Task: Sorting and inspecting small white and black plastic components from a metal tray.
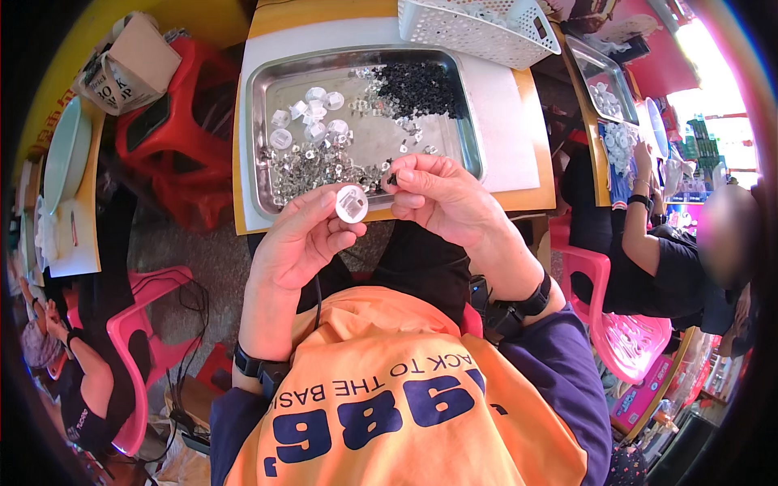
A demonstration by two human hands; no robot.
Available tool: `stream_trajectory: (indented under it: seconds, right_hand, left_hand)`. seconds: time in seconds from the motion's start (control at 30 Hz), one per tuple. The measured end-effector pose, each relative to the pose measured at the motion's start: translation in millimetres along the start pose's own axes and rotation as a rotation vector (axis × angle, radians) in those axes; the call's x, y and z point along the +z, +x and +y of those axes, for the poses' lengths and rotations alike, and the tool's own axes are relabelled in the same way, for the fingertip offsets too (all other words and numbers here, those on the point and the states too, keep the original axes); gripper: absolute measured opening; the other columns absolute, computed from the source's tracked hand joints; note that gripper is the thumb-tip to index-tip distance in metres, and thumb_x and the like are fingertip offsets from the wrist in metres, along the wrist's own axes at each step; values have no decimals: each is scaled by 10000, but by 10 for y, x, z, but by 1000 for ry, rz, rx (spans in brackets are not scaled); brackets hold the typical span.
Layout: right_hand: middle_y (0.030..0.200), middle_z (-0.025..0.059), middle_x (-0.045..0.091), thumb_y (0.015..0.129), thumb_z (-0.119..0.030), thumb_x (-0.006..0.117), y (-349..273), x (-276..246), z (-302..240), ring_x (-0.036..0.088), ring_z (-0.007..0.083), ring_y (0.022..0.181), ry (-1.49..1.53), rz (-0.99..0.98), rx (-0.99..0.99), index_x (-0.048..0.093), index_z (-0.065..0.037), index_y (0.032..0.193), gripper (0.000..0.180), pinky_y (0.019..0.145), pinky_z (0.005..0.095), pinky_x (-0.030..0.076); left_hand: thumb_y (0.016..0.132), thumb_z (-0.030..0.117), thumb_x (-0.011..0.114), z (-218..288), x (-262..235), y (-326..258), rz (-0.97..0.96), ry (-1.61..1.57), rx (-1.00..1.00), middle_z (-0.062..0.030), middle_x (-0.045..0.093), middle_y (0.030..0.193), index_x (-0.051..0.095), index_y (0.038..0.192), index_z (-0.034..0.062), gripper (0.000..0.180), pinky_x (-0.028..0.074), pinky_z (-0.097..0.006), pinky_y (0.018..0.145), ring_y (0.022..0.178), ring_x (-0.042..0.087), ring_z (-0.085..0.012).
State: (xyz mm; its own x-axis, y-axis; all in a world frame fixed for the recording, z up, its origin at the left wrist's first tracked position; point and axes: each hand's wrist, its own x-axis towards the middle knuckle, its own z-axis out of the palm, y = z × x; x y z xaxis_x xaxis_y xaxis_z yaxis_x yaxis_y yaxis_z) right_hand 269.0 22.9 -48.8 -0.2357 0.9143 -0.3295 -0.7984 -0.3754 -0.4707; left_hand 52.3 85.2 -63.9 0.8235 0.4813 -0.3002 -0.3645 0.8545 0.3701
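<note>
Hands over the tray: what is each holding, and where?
Left hand pinches a white round cap by its rim; right hand pinches a small dark piece at its fingertips.

The left hand (301, 239) pinches a white disc (352, 203), the right hand (442, 198) at three o'clock of it holds a small black piece (392, 178), above the tray (261, 113) at twelve.

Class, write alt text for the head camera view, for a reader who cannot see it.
A person's left hand holds a small white round disc, while the right hand pinches a tiny dark part beside it. Beyond the hands, a metal tray on the table holds white discs, small metal pieces and a heap of black parts.
</note>
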Motion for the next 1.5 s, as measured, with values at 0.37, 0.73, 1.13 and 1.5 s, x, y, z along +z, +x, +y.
stream_trajectory:
  seconds: [0.37, 0.73, 1.13, 1.5]
  right_hand:
    - [869, 39, 619, 819, -73, 650, -62, 179, 35, 588, 109, 741, -1015, 74, -480, 676, -18, 880, 86, 659, 235, 470]
    - [870, 65, 584, 752, -66, 679, -115, 169, 50, 609, 226, 794, -1439, 30, -794, 671, -60, 868, 116, 712, 308, 492]
    - [833, 45, 577, 751, -95, 660, -102, 154, 69, 579, 242, 802, -1563, -97, -886, 627, -66, 802, 66, 706, 342, 453]
    - [839, 54, 608, 770, -84, 663, -89, 143, 98, 612, 182, 762, -1427, -8, -582, 633, -56, 859, 98, 700, 280, 480]
  left_hand:
    - [917, 193, 552, -96, 68, 76, 79, 25, -36, -114, 650, 866, 557, 1048, -34, 262, 579, -212, 584, 704, 673, -184]
    - [913, 194, 560, -157, 92, 115, 61, 63, -64, -118, 650, 855, 564, 1030, -30, 253, 572, -204, 570, 688, 673, -178]
    - [900, 174, 582, -203, -34, 94, 49, 258, -13, -86, 644, 835, 615, 972, -22, 211, 558, -198, 592, 686, 664, -163]
    - [897, 205, 589, -203, -85, 97, 65, 203, -58, -124, 649, 855, 616, 971, -34, 252, 561, -193, 586, 686, 663, -157]
